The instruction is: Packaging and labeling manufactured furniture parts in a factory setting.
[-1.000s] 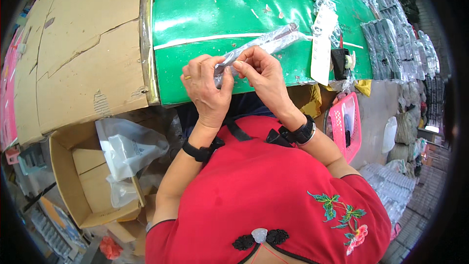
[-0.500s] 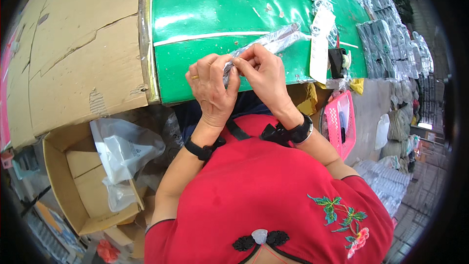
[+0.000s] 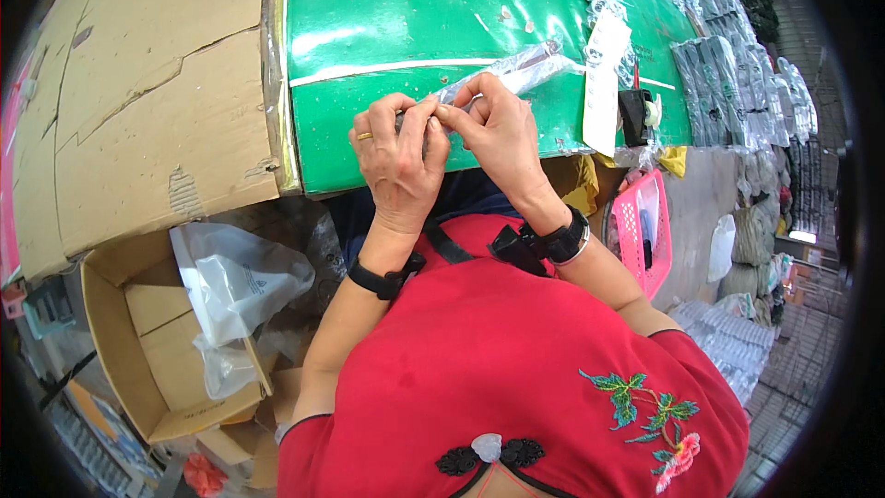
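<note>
A long, narrow clear plastic bag (image 3: 527, 71) lies slantwise over the table, its far end to the right. Something dark shows inside, but its kind cannot be made out. My left hand (image 3: 398, 159) is closed on the bag's near end, thumb and index finger pinched. Against those fingertips my right hand (image 3: 501, 134) pinches at the same end, its thumb and index finger meeting. What exactly sits between the fingertips is hidden. Both hands are just above the front edge of the green tabletop (image 3: 369, 120).
Right of the bag lie a pale strip of card (image 3: 604, 92) and a black tape dispenser (image 3: 634, 115). Several bagged pieces (image 3: 710, 92) are stacked beyond. A pink basket (image 3: 656, 235) stands lower right. At left are flattened cardboard (image 3: 166, 83) and an open carton (image 3: 166, 350) with a plastic bag (image 3: 240, 277).
My left fingers have curled and shifted slightly up along the bag's near end, covering more of it. My right hand has moved slightly, still pinching beside them.
</note>
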`<state>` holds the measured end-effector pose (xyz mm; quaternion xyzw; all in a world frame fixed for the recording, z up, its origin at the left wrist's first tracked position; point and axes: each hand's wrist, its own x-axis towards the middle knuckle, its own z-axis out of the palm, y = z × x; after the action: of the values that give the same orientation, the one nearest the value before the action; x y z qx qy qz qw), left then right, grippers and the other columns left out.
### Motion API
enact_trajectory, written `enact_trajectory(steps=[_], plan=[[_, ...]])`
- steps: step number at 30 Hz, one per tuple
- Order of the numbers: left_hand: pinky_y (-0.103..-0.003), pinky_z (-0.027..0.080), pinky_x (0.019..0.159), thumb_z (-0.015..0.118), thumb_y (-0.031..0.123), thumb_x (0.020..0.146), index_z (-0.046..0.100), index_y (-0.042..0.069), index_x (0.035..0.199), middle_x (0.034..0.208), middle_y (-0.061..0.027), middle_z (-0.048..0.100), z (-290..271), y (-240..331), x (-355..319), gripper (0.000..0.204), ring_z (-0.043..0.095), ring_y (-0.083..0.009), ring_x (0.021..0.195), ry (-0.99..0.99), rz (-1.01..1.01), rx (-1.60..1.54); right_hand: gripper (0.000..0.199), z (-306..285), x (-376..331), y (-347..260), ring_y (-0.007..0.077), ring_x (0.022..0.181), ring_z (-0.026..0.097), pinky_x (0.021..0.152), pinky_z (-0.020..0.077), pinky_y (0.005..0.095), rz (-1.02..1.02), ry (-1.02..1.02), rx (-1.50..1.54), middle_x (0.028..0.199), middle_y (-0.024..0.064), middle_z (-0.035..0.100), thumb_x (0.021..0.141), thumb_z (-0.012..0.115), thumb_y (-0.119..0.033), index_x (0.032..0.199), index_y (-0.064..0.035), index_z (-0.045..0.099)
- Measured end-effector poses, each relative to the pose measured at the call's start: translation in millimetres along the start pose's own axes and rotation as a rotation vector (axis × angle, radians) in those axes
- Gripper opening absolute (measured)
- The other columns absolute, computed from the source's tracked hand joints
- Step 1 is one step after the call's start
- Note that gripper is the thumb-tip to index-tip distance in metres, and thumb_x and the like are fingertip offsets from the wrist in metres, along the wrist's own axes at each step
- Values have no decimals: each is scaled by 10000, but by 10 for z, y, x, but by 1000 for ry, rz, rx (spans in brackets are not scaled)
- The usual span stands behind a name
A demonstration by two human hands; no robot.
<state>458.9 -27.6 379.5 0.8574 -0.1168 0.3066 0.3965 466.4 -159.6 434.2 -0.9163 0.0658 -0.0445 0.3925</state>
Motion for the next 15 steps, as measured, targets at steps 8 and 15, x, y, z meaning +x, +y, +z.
enact_trajectory(steps=[8,15], plan=[[-419,436,867,661,123,871,745,75,1053,1034,-101,578,16,-14,42,205,550,-277,959,-2,-20,-35,268,102,-43,29,203,491,595,484,427,358,-68,122,-15,562,29,598,852,800,-293,823,-90,628],[-423,432,877,662,121,871,745,77,1053,1032,-100,575,-8,22,59,205,545,-278,977,-26,-50,-20,237,47,-55,199,205,509,603,488,422,359,-76,42,159,568,45,595,878,778,-260,875,-79,625]])
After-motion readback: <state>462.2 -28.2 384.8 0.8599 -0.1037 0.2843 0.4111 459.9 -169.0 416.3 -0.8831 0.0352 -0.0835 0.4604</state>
